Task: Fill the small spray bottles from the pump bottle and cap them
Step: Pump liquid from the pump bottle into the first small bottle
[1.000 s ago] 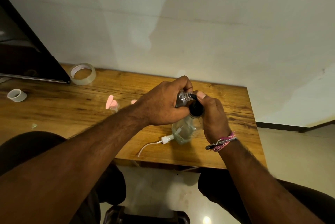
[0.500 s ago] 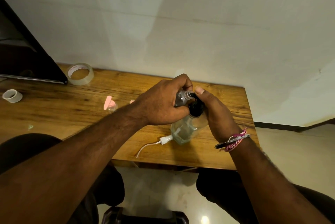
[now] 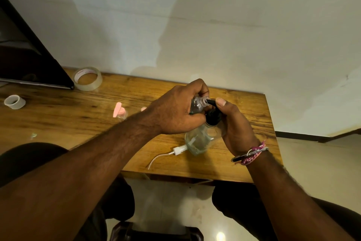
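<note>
Wide wooden bench (image 3: 58, 123) carries it all, pushed against the wall, so everything stays within reach of the seated person. At its right end stands the clear pump bottle (image 3: 197, 141), upright on the wood, liquid low inside; standing it there looks deliberate, freeing both hands for the filling.

Left hand (image 3: 175, 110) comes over the top, fingers curled round a small spray bottle (image 3: 198, 103), tipping it sideways so its open neck meets the black nozzle (image 3: 212, 102) — that tilt lines mouth with spout. Right hand (image 3: 234, 125) wraps the pump head, thumb laid along the nozzle, seemingly poised to press and to steady the spout against the neck.

Just in front of the big bottle lies a white sprayer cap (image 3: 178, 151) with its dip tube trailing, parked close for capping next, I'd say. Further left, another small bottle with a pink cap (image 3: 119, 112) waits. A tape roll (image 3: 88, 78) sits by the wall, out of the way.
</note>
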A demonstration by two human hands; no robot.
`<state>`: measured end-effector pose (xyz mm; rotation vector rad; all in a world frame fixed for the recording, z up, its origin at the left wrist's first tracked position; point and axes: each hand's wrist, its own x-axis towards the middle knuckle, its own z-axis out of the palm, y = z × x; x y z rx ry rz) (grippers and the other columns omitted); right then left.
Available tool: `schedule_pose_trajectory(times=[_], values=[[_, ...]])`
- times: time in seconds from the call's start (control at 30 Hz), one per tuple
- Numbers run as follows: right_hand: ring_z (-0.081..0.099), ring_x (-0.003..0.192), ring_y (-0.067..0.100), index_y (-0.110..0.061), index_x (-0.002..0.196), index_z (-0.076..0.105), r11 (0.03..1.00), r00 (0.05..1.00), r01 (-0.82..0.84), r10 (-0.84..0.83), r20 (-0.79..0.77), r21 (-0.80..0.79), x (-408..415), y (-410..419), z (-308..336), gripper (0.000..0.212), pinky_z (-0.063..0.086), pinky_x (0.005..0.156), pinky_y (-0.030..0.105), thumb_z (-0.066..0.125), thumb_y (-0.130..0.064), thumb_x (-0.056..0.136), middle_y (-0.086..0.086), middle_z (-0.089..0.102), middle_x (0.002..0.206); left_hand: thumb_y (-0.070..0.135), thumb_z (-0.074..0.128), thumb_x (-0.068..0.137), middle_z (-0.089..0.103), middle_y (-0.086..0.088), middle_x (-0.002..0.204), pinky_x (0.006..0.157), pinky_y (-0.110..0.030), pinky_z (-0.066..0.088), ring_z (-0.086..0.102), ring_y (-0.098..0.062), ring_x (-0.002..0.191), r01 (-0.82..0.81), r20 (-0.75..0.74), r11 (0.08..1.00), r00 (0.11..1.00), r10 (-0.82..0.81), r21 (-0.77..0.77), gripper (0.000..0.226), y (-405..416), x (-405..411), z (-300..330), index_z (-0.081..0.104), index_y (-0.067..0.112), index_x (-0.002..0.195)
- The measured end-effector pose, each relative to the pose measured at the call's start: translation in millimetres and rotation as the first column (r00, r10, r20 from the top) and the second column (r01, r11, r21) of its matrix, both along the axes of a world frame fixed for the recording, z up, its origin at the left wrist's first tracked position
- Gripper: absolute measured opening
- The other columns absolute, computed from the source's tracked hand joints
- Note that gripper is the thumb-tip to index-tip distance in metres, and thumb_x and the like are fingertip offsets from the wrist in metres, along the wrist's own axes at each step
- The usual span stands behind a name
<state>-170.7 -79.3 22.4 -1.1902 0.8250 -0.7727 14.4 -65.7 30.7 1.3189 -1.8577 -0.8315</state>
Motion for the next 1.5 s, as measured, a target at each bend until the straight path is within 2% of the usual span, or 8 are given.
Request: schedule_pose_trajectory(times=[0.2, 0.33, 0.43, 0.77, 1.0, 1.1, 1.23, 1.5], values=[[0.065, 0.104, 0.033, -0.015, 0.101, 0.082, 0.999, 0.996, 0.017, -0.022, 0.085, 0.051, 1, -2, -6, 0.062, 0.05, 0.093, 0.045, 0.082, -0.067, 0.068, 0.017, 0.074, 0.107, 0.006, 0.078, 0.08, 0.066, 0.008, 0.08, 0.053, -0.034, 0.051, 0.064, -0.011, 0.067, -0.001, 0.003, 1.0, 1.0, 0.001, 0.0, 0.037, 0, 1, 0, 0.055, 0.023, 0.104], [0.066, 0.102, 0.031, -0.02, 0.097, 0.083, 0.999, 0.998, 0.037, -0.039, 0.057, 0.032, 2, -3, -9, 0.042, 0.048, 0.094, 0.046, 0.06, -0.052, 0.082, 0.011, 0.076, 0.103, 0.006, 0.078, 0.08, 0.068, 0.005, 0.081, 0.053, -0.039, 0.052, 0.065, -0.015, 0.067, 0.0, 0.002, 1.0, 1.0, 0.0, -0.008, 0.037, -1, 2, -1, 0.055, 0.021, 0.105], [0.065, 0.102, 0.031, -0.021, 0.093, 0.083, 0.998, 0.998, 0.05, -0.051, 0.038, 0.024, 2, -3, -11, 0.039, 0.046, 0.096, 0.05, 0.065, -0.053, 0.082, 0.01, 0.076, 0.1, 0.009, 0.079, 0.081, 0.068, 0.005, 0.081, 0.053, -0.036, 0.051, 0.064, -0.013, 0.066, 0.006, 0.012, 1.0, 1.0, -0.006, -0.012, 0.037, 0, 2, -1, 0.055, 0.022, 0.106], [0.058, 0.106, 0.049, 0.006, 0.093, 0.067, 0.997, 0.998, 0.061, -0.059, 0.032, -0.046, 3, -3, -17, 0.078, 0.039, 0.104, 0.072, 0.074, -0.07, 0.077, 0.045, 0.056, 0.11, 0.008, 0.079, 0.081, 0.067, 0.007, 0.08, 0.053, -0.02, 0.045, 0.062, -0.01, 0.066, 0.022, 0.022, 1.0, 1.0, -0.021, -0.012, 0.037, 2, 1, -2, 0.055, 0.022, 0.105], [0.049, 0.104, 0.066, 0.021, 0.105, 0.059, 0.984, 0.994, 0.101, -0.105, -0.016, -0.143, 3, -5, -17, 0.065, 0.041, 0.094, 0.076, 0.056, -0.044, 0.094, 0.049, 0.053, 0.108, 0.009, 0.079, 0.081, 0.068, 0.003, 0.082, 0.054, -0.032, 0.05, 0.064, -0.015, 0.068, 0.007, 0.026, 1.0, 1.0, -0.006, -0.017, 0.037, 3, 2, -4, 0.054, 0.024, 0.104], [0.056, 0.101, 0.057, 0.017, 0.102, 0.061, 0.984, 0.994, 0.097, -0.102, -0.03, -0.148, 4, -4, -16, 0.072, 0.042, 0.095, 0.072, 0.064, -0.054, 0.091, 0.048, 0.052, 0.108, 0.01, 0.079, 0.081, 0.068, 0.005, 0.082, 0.053, -0.032, 0.05, 0.063, -0.014, 0.067, 0.011, 0.028, 1.0, 1.0, -0.011, -0.015, 0.037, 3, 2, -4, 0.054, 0.024, 0.104], [0.062, 0.105, 0.036, -0.016, 0.099, 0.08, 0.996, 0.998, 0.057, -0.057, -0.004, -0.067, 2, -4, -13, 0.059, 0.046, 0.102, 0.064, 0.071, -0.071, 0.08, 0.034, 0.068, 0.111, 0.01, 0.079, 0.081, 0.068, 0.005, 0.081, 0.054, -0.037, 0.052, 0.064, -0.014, 0.067, 0.011, 0.014, 1.0, 1.0, -0.011, -0.021, 0.036, 1, 2, -1, 0.055, 0.022, 0.105], [0.071, 0.1, 0.016, -0.027, 0.097, 0.084, 0.998, 0.998, -0.068, 0.067, -0.018, -0.005, -4, -6, -3, 0.06, 0.056, 0.089, 0.031, 0.078, -0.078, 0.067, 0.0, 0.079, 0.103, 0.007, 0.078, 0.081, 0.065, 0.009, 0.079, 0.054, -0.028, 0.047, 0.061, -0.009, 0.065, 0.017, -0.004, 1.0, 1.0, -0.017, -0.006, 0.036, 2, 2, 2, 0.055, 0.023, 0.104]])
